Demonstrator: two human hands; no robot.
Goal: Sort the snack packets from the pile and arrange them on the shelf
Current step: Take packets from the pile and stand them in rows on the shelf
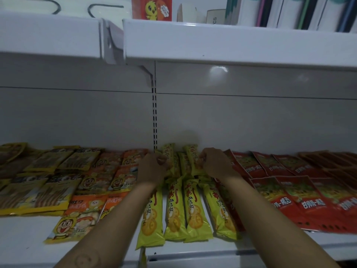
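The yellow packets, lying at the rear of the shelf with long axes front to back, are pinched from either side by the left hand and the right hand, both equally near.

Packets are covering the shelf across the lower middle, bare strips are lying open at lower left and right, and the upper shelf is overhanging the gap above.
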